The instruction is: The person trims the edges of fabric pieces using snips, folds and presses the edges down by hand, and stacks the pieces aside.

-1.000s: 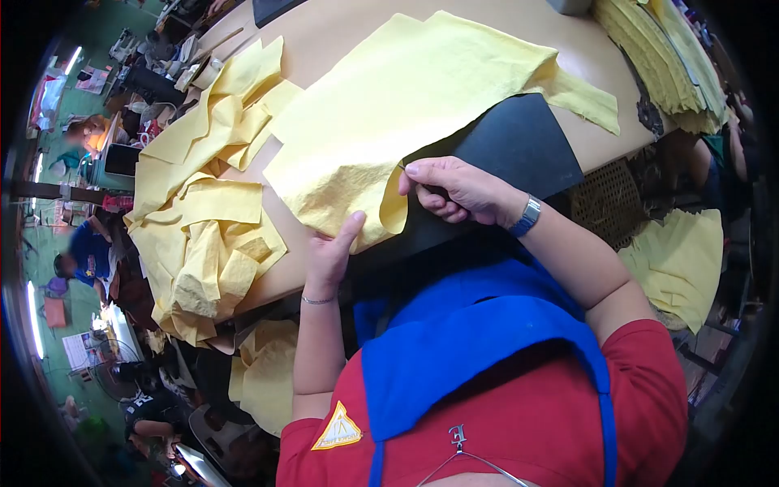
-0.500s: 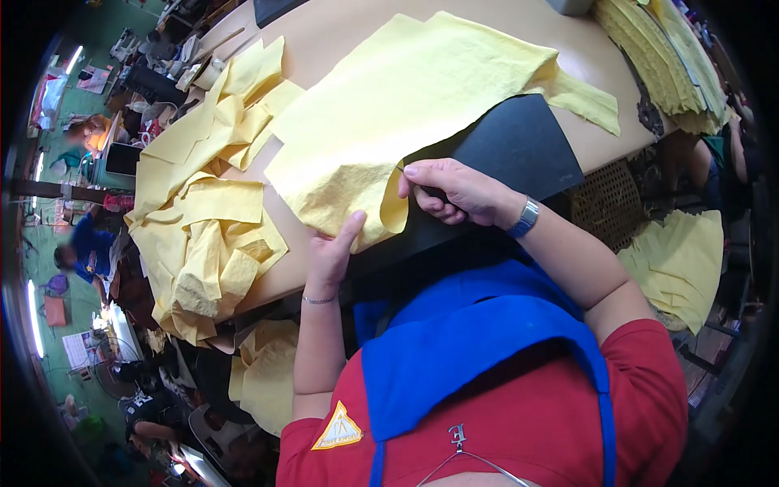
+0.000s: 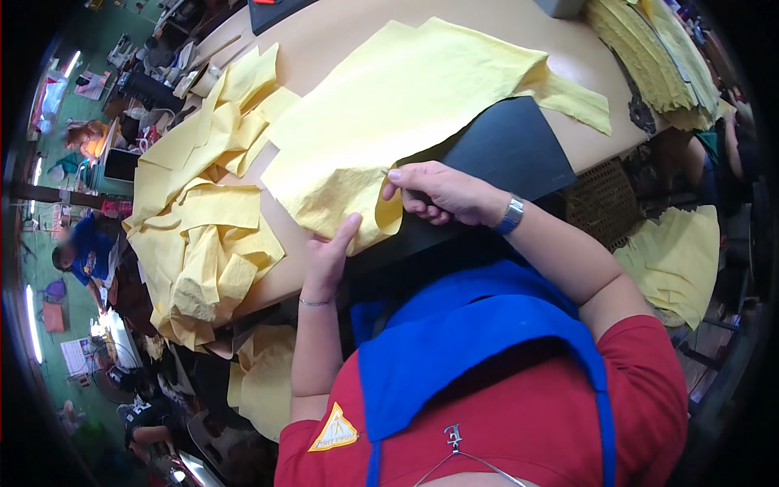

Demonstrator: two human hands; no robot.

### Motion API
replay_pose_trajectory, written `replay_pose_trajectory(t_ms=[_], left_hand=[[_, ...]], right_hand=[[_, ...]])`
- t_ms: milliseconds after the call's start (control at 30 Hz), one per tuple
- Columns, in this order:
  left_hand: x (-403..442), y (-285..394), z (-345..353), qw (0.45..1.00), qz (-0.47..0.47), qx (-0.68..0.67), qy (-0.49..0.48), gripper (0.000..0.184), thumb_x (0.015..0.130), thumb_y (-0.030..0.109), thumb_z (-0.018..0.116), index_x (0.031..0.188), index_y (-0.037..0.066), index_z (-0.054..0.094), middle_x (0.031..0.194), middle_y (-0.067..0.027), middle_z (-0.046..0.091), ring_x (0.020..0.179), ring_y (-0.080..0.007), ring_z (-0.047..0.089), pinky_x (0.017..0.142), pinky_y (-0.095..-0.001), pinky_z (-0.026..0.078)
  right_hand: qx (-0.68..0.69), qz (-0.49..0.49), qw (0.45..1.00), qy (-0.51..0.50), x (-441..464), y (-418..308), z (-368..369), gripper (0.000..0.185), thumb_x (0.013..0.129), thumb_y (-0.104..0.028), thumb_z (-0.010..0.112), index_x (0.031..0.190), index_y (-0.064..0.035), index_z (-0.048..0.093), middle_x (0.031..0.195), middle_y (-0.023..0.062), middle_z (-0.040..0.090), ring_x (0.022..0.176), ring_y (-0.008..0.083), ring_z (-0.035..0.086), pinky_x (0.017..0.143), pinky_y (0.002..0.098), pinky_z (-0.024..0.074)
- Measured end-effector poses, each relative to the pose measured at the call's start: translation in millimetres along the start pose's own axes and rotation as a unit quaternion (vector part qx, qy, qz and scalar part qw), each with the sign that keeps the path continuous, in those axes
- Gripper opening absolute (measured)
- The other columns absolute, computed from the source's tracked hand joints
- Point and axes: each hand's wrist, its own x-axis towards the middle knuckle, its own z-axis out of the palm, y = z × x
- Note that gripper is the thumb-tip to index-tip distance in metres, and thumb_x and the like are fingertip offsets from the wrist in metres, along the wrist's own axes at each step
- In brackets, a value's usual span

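Note:
A large piece of yellow fabric (image 3: 406,89) lies across the table, with its near end lifted and curled. My left hand (image 3: 329,258) grips that near end, thumb on top and fingers hidden underneath. At the curled edge, my right hand (image 3: 454,193) is closed in a pinch. A thin dark tool tip shows at its fingertips against the cloth; most of the tool is hidden in the palm, so its kind is unclear. Below the fabric and my right hand lies a flat black board (image 3: 511,150).
Crumpled yellow fabric pieces (image 3: 215,211) are heaped on the left of the table (image 3: 341,40). A stack of yellow fabric (image 3: 649,61) stands at the far right. More yellow cloth (image 3: 673,260) sits beside a woven basket (image 3: 602,203). Other people work at the left.
The view has shifted slightly. My right hand's fingertips have moved a little along the fabric edge; my left hand keeps its grip on the cloth.

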Motion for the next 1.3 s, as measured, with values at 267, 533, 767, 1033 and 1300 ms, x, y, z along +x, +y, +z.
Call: replay_pose_trajectory(t_ms=[267, 533, 767, 1033, 1300], left_hand=[[-52.4, 59.9, -0.9, 0.948, -0.106, 0.206, -0.218, 0.046, 0.084, 0.010, 0.076, 0.123, -0.005, 0.056, 0.114, -0.0105, 0.067, 0.099, -0.0140, 0.063, 0.086, -0.0293, 0.051], [3.4, 115.6, -9.7, 0.927, 0.114, 0.352, -0.062, 0.027, 0.087, 0.007, 0.070, 0.112, -0.002, 0.065, 0.085, -0.0047, 0.066, 0.081, -0.0105, 0.063, 0.076, -0.0253, 0.051], [116.1, 44.0, 57.9, 0.894, 0.217, 0.384, -0.081, 0.024, 0.089, 0.020, 0.067, 0.108, 0.005, 0.070, 0.095, -0.0109, 0.071, 0.078, -0.0213, 0.067, 0.071, -0.0320, 0.053], [144.1, -0.6, 101.3, 0.840, 0.275, 0.465, -0.054, 0.016, 0.086, 0.023, 0.071, 0.092, 0.008, 0.072, 0.084, -0.0067, 0.067, 0.072, -0.0191, 0.065, 0.067, -0.0314, 0.053], [140.7, 2.7, 98.7, 0.902, 0.231, 0.363, -0.025, 0.013, 0.088, 0.022, 0.068, 0.087, 0.010, 0.072, 0.085, -0.0049, 0.067, 0.071, -0.0198, 0.067, 0.065, -0.0321, 0.053]], right_hand=[[-0.432, -0.246, 0.850, 0.175, -23.4, -20.5, -27.2, 0.035, 0.094, -0.038, 0.061, 0.100, -0.0041, 0.064, 0.072, 0.0051, 0.060, 0.062, 0.0159, 0.057, 0.059, 0.0283, 0.0478], [-0.668, -0.233, 0.676, 0.204, 53.7, -24.0, -39.0, 0.044, 0.089, -0.042, 0.061, 0.115, -0.0068, 0.061, 0.112, 0.0135, 0.065, 0.095, 0.0330, 0.065, 0.082, 0.0414, 0.0534], [-0.345, -0.162, 0.885, 0.267, 8.1, -27.0, -34.6, 0.045, 0.098, -0.041, 0.052, 0.117, -0.0016, 0.060, 0.089, 0.0087, 0.063, 0.076, 0.0180, 0.063, 0.067, 0.0337, 0.0524], [0.133, -0.010, 0.970, 0.206, -16.6, -37.8, -92.3, 0.036, 0.104, -0.040, 0.044, 0.121, -0.0091, 0.053, 0.072, -0.0041, 0.045, 0.052, 0.0028, 0.035, 0.042, 0.0144, 0.0308], [0.227, 0.029, 0.965, 0.132, 18.8, -48.3, -103.2, 0.036, 0.105, -0.040, 0.040, 0.116, -0.0088, 0.055, 0.065, -0.0063, 0.040, 0.047, 0.0004, 0.031, 0.036, 0.0136, 0.0259]])
